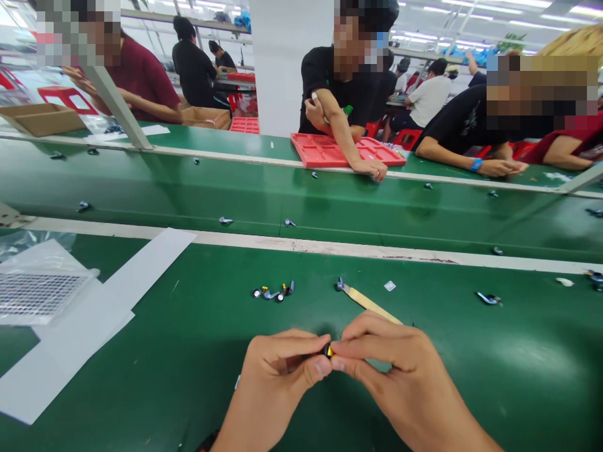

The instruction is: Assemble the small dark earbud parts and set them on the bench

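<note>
My left hand (286, 371) and my right hand (393, 356) meet over the green bench, fingertips pinched together. Between them is a small dark earbud part (328, 350) with a yellow patch; the fingers cover most of it. Just beyond lies a cluster of loose earbud pieces (271, 294), some with round silvery faces and small yellow bits. To its right, a dark earbud shell (340, 284) touches the tip of a flat tan stick (372, 304), partly behind my right hand. A little white square (389, 286) rests nearby.
Earbud shells (289, 223) are scattered along the green conveyor belt (358, 216), beyond a pale rail (264, 243). White sheets (101, 314) and a plastic-wrapped gridded sheet (42, 295) lie left. Across the belt, a person (336, 94) leans over a red tray (320, 150); others sit alongside.
</note>
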A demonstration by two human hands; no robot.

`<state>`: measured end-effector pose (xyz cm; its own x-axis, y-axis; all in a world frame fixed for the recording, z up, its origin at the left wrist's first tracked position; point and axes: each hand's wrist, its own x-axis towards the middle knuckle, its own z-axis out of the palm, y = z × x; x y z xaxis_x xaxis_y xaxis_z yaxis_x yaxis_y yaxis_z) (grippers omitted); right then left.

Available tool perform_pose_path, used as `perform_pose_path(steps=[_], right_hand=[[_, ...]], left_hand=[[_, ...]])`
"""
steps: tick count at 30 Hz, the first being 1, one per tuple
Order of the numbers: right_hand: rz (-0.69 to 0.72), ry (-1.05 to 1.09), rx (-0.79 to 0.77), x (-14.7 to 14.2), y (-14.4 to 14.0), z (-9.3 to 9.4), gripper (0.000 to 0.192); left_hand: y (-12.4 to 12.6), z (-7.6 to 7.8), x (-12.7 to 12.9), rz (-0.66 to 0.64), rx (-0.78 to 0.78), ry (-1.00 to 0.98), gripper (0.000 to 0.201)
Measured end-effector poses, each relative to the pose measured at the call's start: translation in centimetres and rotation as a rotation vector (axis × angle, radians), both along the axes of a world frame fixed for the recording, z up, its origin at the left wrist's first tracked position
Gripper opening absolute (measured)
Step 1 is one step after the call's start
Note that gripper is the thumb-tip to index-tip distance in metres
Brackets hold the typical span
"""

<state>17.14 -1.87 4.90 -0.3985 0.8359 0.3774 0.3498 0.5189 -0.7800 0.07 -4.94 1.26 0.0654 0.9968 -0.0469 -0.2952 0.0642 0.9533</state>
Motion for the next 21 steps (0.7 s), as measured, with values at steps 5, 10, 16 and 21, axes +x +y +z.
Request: perform_pose_path(steps=[5,10,16,21], right_hand=[[0.023,0.086,0.111,-0.4,-0.4,-1.0,0.014],[-0.024,0.108,0.183,-0.8,-1.3,-1.7,0.022],[-0.123,0.151,0.037,-1.1,-1.6,-1.5,0.021],[-0.077,-0.128,0.393,-0.7,-2.3,-2.1,0.024]], left_hand=[[-0.1,-0.4,-0.5,-0.053,-0.086,-0.096,0.012],[-0.4,-1.1,-0.4,-0.030,-0.097,-0.170,0.016],[-0.1,-0.8,-0.3,0.009,-0.044,-0.057,0.014],[-0.2,-0.6,-0.5,-0.018,-0.070,-0.091,0.013]])
